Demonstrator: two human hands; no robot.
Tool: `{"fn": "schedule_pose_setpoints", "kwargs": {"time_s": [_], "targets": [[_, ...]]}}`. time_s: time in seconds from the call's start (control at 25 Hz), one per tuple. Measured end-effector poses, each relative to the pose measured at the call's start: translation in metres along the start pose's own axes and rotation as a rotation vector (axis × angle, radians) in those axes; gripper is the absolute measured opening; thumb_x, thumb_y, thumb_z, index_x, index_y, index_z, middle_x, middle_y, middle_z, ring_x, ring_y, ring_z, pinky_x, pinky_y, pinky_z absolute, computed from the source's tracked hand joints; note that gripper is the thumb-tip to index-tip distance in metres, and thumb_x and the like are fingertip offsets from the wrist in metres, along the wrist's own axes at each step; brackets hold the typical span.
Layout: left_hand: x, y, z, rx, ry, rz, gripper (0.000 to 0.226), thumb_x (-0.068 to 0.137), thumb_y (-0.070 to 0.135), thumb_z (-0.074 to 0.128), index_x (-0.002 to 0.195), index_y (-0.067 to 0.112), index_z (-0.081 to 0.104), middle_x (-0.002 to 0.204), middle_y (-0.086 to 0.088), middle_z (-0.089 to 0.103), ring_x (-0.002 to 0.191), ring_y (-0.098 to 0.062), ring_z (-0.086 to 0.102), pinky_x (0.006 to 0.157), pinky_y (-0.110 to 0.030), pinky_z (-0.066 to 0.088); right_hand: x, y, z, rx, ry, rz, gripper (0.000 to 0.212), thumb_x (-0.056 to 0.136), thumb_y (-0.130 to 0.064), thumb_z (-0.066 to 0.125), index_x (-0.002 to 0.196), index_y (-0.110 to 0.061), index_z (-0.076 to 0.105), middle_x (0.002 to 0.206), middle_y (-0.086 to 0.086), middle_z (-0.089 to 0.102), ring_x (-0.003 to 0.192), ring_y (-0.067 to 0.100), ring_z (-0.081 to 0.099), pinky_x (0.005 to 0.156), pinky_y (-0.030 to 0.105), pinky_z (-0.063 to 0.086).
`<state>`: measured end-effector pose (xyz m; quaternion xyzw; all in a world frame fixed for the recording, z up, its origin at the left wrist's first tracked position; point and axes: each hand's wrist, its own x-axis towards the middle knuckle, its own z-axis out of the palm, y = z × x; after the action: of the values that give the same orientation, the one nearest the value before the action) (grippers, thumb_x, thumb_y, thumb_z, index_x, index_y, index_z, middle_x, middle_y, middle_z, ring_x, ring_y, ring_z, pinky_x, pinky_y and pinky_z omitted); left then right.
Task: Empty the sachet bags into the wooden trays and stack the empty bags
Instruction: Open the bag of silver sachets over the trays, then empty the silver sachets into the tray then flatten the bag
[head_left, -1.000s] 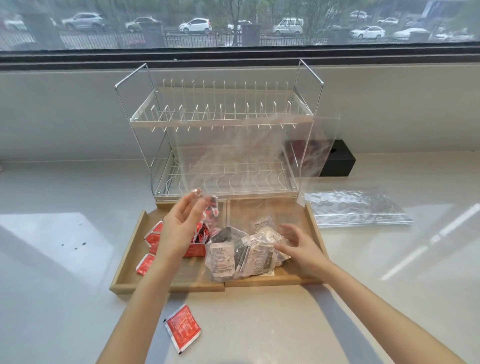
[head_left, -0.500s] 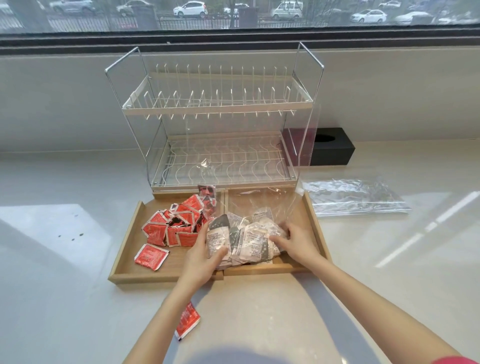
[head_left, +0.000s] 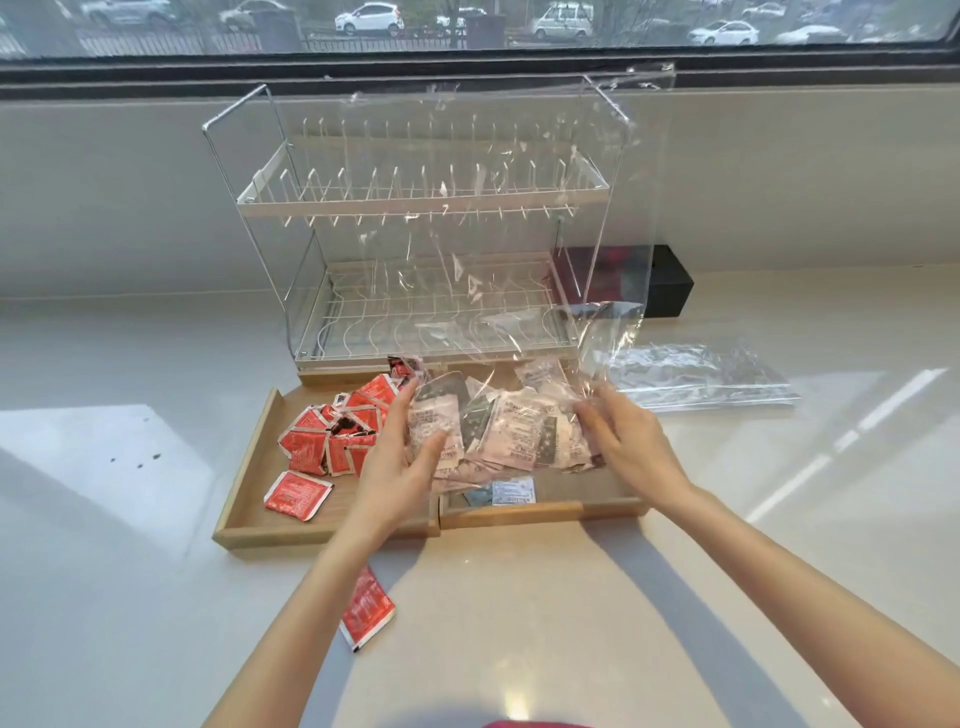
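Over the right tray (head_left: 545, 512), both hands grip a clear bag (head_left: 467, 218), crinkled, upturned, pale sachets (head_left: 519, 431) bunched at its mouth. Left hand (head_left: 400, 467) fingers clasp sachets through the film; right hand (head_left: 628, 441) fingers pinch the bag's edge.

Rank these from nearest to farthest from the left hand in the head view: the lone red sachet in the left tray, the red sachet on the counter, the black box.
From the left hand:
1. Lone red sachet, just left, in the left tray.
2. Red sachet on the counter, below, beside the forearm.
3. Black box, far right, behind the rack.
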<state>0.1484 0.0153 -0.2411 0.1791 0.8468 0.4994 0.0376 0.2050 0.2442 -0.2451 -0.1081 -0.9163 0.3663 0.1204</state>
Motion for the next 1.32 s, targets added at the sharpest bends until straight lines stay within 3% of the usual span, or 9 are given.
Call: {"fn": "schedule_pose_setpoints", "kwargs": {"time_s": [0.08,0.28,0.4,0.48,0.6,0.76,0.88,1.08,1.32], "targets": [[-0.007,-0.004,0.009,-0.042,-0.029,-0.051,0.058,0.091,0.022,0.048,0.141,0.025,0.019,0.149,0.001,0.029,0.128,-0.005,0.027,0.100,-0.020,0.021,-0.006,0.003,-0.003,0.075,-0.018,0.096,0.028,0.092,-0.034,0.045,0.107,-0.012,0.052,0.081,0.010,0.060,0.069,0.025,0.053,0.068,0.042,0.047],[-0.022,-0.007,0.024,-0.163,-0.108,-0.223,0.055,0.093,0.022,0.044,0.141,0.021,0.019,0.151,0.001,0.023,0.132,-0.006,0.024,0.102,-0.022,0.019,-0.020,0.019,-0.006,0.380,-0.205,0.433,0.037,0.089,-0.034,0.053,0.119,-0.013,0.051,0.106,0.002,0.061,0.078,0.015,0.058,0.064,0.021,0.048],[-0.017,-0.002,0.015,-0.333,-0.192,-0.386,0.061,0.090,0.022,0.050,0.142,0.021,0.018,0.150,0.000,0.023,0.126,-0.005,0.028,0.108,-0.028,0.024,-0.020,0.019,-0.018,0.676,-0.292,0.571,0.033,0.090,-0.031,0.051,0.110,-0.005,0.054,0.081,0.000,0.070,0.064,0.014,0.062,0.059,0.025,0.045],[-0.014,0.002,0.008,-0.426,-0.248,-0.464,0.061,0.089,0.018,0.052,0.141,0.022,0.020,0.142,0.003,0.028,0.119,-0.006,0.043,0.099,-0.025,0.040,-0.018,0.014,-0.029,0.773,-0.324,0.578,0.021,0.093,-0.022,0.047,0.102,-0.006,0.056,0.062,-0.004,0.068,0.047,0.008,0.061,0.045,0.017,0.038],[-0.013,0.010,0.003,-0.381,-0.259,-0.446,0.048,0.090,0.019,0.051,0.134,0.024,0.034,0.125,0.006,0.036,0.091,0.007,0.046,0.060,-0.008,0.046,-0.017,0.009,-0.034,0.748,-0.322,0.593,0.015,0.093,-0.016,0.047,0.093,-0.008,0.059,0.068,0.000,0.065,0.049,0.005,0.062,0.040,0.014,0.040],[-0.011,0.013,-0.002,-0.269,-0.224,-0.394,0.032,0.088,0.029,0.052,0.120,0.029,0.046,0.125,-0.010,0.052,0.101,-0.014,0.051,0.070,-0.022,0.045,-0.014,0.007,-0.036,0.739,-0.282,0.624,0.018,0.092,-0.015,0.049,0.076,-0.015,0.057,0.063,-0.004,0.062,0.046,0.002,0.056,0.040,0.012,0.040],[-0.009,0.018,-0.007,-0.244,-0.212,-0.373,0.034,0.088,0.030,0.051,0.122,0.026,0.046,0.116,-0.009,0.057,0.094,-0.012,0.053,0.063,-0.019,0.045,-0.011,0.003,-0.040,0.792,-0.280,0.634,0.012,0.091,-0.016,0.050,0.082,-0.014,0.057,0.066,-0.003,0.058,0.043,-0.002,0.054,0.040,0.011,0.043],[0.004,0.020,-0.020,-0.641,-0.301,-0.480,0.048,0.087,0.012,0.053,0.132,0.015,0.037,0.121,-0.006,0.053,0.084,-0.008,0.066,0.063,-0.015,0.056,-0.005,-0.007,-0.057,0.995,-0.243,0.618,0.016,0.090,-0.015,0.050,0.081,-0.012,0.062,0.058,-0.007,0.065,0.043,0.000,0.056,0.045,0.009,0.049],[0.014,0.033,-0.023,-0.320,-0.227,-0.335,0.030,0.089,0.007,0.051,0.119,0.008,0.051,0.088,-0.008,0.067,0.057,-0.002,0.067,0.051,-0.010,0.050,0.005,-0.016,-0.069,0.574,-0.199,0.434,0.025,0.092,-0.017,0.050,0.108,0.002,0.057,0.072,0.001,0.047,0.039,-0.003,0.052,0.047,0.010,0.049]]}}
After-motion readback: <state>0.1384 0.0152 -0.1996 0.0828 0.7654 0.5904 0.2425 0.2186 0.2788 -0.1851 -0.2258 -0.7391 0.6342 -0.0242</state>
